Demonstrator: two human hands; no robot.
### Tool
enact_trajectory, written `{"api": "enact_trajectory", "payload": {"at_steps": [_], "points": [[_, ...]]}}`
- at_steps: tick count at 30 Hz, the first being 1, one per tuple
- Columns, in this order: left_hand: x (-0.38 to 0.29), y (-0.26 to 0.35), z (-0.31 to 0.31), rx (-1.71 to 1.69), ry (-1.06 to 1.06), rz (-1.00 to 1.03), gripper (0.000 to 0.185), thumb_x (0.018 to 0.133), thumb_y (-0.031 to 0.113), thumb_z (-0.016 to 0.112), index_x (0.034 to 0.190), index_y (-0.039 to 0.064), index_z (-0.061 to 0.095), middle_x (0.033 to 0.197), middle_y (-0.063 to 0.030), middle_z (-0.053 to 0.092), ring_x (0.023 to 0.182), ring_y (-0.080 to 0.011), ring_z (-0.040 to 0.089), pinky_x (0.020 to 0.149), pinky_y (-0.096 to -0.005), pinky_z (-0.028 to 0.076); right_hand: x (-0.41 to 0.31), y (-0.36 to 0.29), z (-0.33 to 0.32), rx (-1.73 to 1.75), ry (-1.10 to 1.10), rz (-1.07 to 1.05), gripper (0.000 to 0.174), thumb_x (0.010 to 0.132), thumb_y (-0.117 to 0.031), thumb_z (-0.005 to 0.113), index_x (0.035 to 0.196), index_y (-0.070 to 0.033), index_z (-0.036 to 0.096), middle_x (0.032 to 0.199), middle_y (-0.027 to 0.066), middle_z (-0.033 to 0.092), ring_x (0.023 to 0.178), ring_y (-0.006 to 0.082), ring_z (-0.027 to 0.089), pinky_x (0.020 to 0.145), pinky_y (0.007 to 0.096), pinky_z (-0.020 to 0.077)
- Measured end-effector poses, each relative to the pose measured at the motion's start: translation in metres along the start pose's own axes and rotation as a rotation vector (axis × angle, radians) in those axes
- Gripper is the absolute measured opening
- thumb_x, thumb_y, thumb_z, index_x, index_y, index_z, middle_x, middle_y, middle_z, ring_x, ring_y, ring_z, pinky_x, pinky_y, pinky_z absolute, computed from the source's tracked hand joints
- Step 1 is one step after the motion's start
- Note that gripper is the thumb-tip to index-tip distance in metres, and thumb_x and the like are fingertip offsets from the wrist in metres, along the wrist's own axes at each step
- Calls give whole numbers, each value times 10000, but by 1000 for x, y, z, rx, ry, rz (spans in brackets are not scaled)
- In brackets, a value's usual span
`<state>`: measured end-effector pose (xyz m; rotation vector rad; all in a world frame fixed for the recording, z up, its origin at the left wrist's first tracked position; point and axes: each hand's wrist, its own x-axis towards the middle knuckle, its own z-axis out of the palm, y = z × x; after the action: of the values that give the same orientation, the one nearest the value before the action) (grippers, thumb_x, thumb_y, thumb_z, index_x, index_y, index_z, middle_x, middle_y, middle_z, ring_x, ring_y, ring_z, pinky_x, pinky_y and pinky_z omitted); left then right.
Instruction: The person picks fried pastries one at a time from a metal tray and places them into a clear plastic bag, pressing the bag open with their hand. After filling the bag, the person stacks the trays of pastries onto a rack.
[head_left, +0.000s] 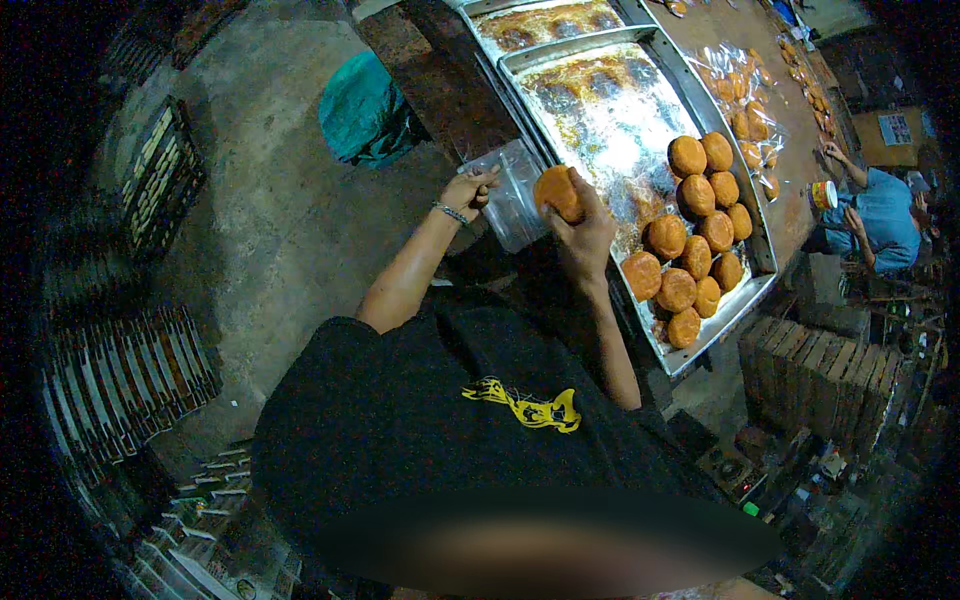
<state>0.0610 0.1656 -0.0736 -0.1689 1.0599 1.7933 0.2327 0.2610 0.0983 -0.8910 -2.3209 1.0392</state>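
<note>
A round, browned bun (556, 193) is gripped by my right hand (586, 232), thumb and fingers around its side. My left hand (472, 191) has its fingers pinched at the edge of a clear plastic bag (514, 217), just left of the bun. The bag looks flat, and I cannot tell whether it is one or a stack. Beside my right hand lies a metal baking tray (701, 351) with a greasy, scorched bottom. Several browned buns (696, 256) are grouped at its near right end.
Another baking tray (551, 19) adjoins at the far end. Bagged buns (739, 105) lie on the brown surface beyond. At right, a person in blue (874, 217) is beside a tub (823, 195). A teal-covered container (367, 109) and racks (131, 382) stand at left.
</note>
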Motion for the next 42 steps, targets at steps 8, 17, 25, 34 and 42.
{"api": "enact_trajectory", "payload": {"at_steps": [8,17,25,34,42], "points": [[-16,-9,20,394,-26,168,197,833,239,679,905,76,596,685,-4,595,450,-55,461,390,-194,337,-19,35,34,255,37,-76,584,701,-157,781,1211,-4,542,1100,166,629,988,215,625,862,332,491],[-65,-50,49,455,-473,94,377,875,289,624,1129,16,564,939,-64,630,703,-69,580,584,-195,457,-2,43,-3,213,-408,-340,458,886,-119,548,1326,-69,430,998,184,620,881,243,601,778,353,475],[-36,-53,6,1674,394,261,532,796,501,626,692,-20,657,601,-114,640,548,-146,645,600,-327,523,212,103,-133,1257,450,120,471,920,-171,462,1313,7,272,1194,219,481,1000,356,574,817,462,521],[-37,-22,-5,1410,283,114,360,756,332,695,634,-5,670,577,-80,643,503,-163,624,567,-313,512,180,214,-82,-752,281,214,728,731,-352,690,1288,-50,332,1153,271,472,1084,435,482,930,594,329],[-38,10,11,1773,227,121,364,736,289,745,709,-62,651,672,-165,663,570,-216,659,598,-340,541,81,136,-54,-425,64,-144,590,679,-104,723,1179,-82,411,888,273,583,754,485,565,684,493,486]]}}
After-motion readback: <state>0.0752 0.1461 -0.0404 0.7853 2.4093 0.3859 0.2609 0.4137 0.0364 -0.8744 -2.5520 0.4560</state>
